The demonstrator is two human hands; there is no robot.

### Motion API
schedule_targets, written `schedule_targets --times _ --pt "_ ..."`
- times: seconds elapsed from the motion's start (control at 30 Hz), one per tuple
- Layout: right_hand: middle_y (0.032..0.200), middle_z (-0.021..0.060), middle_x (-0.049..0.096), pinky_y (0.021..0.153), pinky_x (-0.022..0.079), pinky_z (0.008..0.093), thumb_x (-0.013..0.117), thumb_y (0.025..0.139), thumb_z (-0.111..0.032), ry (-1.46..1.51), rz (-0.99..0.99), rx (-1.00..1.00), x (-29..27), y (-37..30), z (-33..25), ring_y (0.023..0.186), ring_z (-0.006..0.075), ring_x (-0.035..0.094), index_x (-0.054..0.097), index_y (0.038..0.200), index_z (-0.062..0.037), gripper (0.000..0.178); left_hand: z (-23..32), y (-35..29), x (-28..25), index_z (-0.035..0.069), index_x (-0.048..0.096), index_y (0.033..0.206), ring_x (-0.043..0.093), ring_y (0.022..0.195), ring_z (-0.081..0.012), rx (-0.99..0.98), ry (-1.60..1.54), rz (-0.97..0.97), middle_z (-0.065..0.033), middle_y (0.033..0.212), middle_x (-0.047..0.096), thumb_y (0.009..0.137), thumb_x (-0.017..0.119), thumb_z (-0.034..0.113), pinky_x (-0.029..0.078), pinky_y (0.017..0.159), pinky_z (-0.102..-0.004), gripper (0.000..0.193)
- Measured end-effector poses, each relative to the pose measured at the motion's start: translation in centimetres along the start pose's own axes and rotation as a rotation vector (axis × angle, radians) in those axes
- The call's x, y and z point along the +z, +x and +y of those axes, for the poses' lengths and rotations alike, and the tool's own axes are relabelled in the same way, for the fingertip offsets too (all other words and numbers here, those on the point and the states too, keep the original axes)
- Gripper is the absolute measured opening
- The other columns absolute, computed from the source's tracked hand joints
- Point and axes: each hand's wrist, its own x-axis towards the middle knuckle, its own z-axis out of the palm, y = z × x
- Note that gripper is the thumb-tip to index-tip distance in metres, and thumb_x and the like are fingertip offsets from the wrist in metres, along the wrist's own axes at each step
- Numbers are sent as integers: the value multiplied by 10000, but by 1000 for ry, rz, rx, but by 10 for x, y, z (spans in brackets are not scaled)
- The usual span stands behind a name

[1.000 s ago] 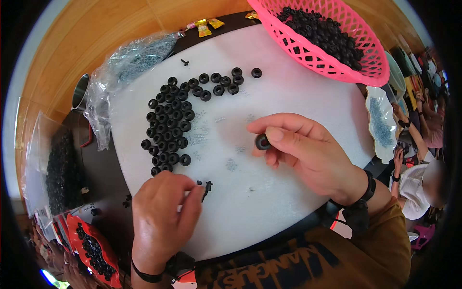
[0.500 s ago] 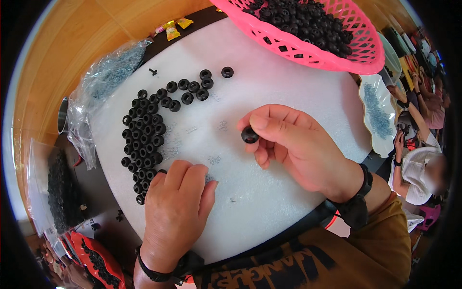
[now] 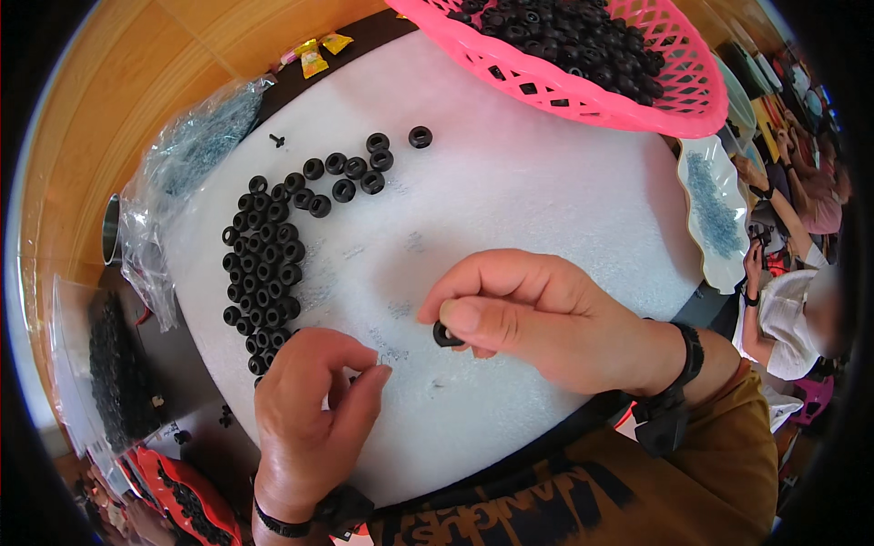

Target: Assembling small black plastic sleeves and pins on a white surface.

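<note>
we are wearing a brown top (image 3: 696,478) with a dark, blocky print (image 3: 583,491) running across its front; its right sleeve (image 3: 739,414) is stopping short of the wrist. behind our right hand (image 3: 537,318) we are sporting a black band (image 3: 689,358) and a boxy black unit (image 3: 663,435); behind our left hand (image 3: 314,414), a thin black strap (image 3: 280,526) and another dark unit (image 3: 344,511).

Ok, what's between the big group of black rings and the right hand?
Head view: white mat with patches of tiny bluish bits between the black rings and right hand.
</note>
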Motion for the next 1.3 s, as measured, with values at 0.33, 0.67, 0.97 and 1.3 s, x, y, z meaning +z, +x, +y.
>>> schedule_targets --times 0.33,0.67,0.97,1.3 --pt "848 -22 551 674 421 205 535 951 -196 121 -47 64 1 0 3 754 50 485 581 1025 -30 188 9 -11 -6 -8 568 868 549 714 -106 -195 -636 63 -82 814 597 761 664 -54 430 631 -219 151" --pt "882 27 602 672 460 228 563 938 -202 276 -76 163 2 0 7 740 93 544 599 1036 -32 199 14 -11 -3 13 589 850 536 565 -119 113 -231 46 -91 776 606 696 732 -41 416 504 -232 217" --pt "936 38 617 699 470 230 542 952 -171 280 -147 150 1 -2 15 753 85 575 577 1091 -1 223 13 -10 5 40 602 863 544 555 -174 256 95 80 -72 742 604 640 775 -17 408 479 -274 288" --pt "946 40 623 687 473 226 540 952 -159 292 -156 165 1 -2 16 748 86 584 577 1089 2 215 11 -13 8 61 613 867 543 558 -182 339 176 128 -44 739 600 606 804 19 396 488 -289 327"
